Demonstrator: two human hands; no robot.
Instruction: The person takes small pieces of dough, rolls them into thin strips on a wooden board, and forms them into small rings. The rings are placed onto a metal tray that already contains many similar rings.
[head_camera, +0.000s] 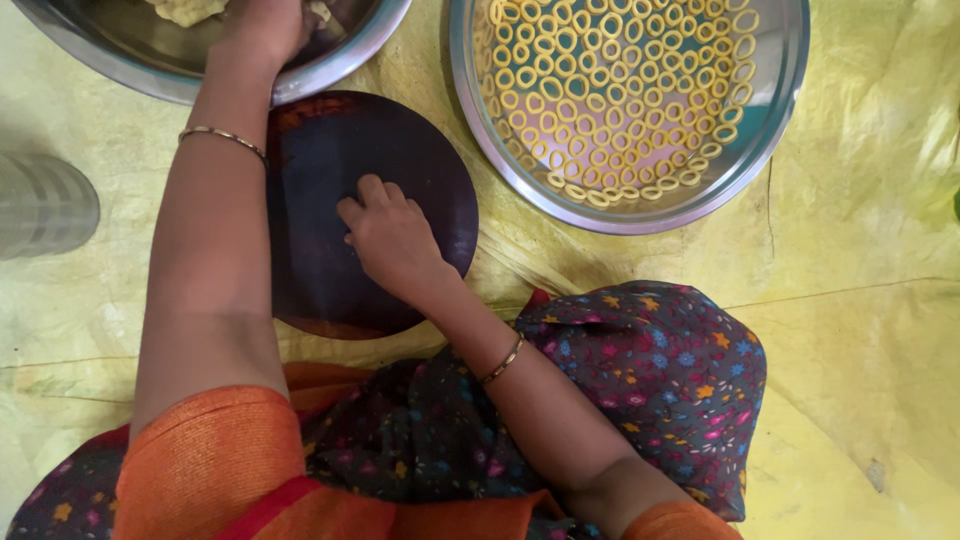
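board (330, 160): round dark wood disc, flat on the yellow sheet (880, 330), right in front of the person's knees; smooth, purplish-brown, reddish worn patches at the top and bottom rims; a circle, so no long axis and no pointing direction to call
right hand (392, 240): rests on the board right of its centre, fingers curled under and knuckles up, pressed to the wood; whatever may be under the fingers is hidden, so cannot tell if it grips anything
left hand (262, 28): reaches up into the steel bowl (340, 62) above the board, fingers down in the pale dough (185, 10); cut by the top edge, grip unclear
dough: lumpy, off-white, mostly out of view
steel bowl: shiny, round, rim just overlapping the board's top edge
tray (770, 130): wide round steel tray, upper right, near the board but apart; bluish reflective rim
rings (610, 95): many small yellow dough rings in rows, covering most of the tray floor (right side bare)
bangles (222, 134): thin metal, one on each wrist
sheet: crinkled yellow plastic, creased
steel cup (45, 205): ridged, far left, blurred
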